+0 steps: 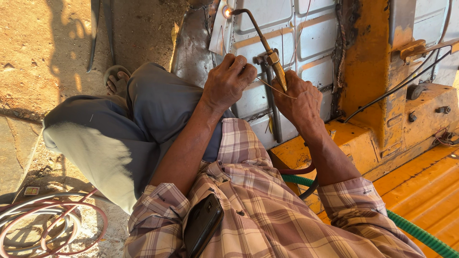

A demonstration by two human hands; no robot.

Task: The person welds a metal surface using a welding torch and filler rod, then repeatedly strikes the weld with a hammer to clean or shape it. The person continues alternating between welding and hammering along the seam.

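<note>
- Left hand (228, 81): fingers curled shut around a thin filler wire (275, 87), which runs toward 3 o'clock.
- Right hand (299, 102): closed on the brass welding torch (267, 52), whose tip glows at 11 o'clock against the grey metal panel (306, 33).
- Green hose (420, 234): at 5 o'clock.

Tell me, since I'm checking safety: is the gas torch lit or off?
Lit. A small bright orange glow sits at the torch tip against the grey metal panel; the right hand grips its brass handle.
</note>
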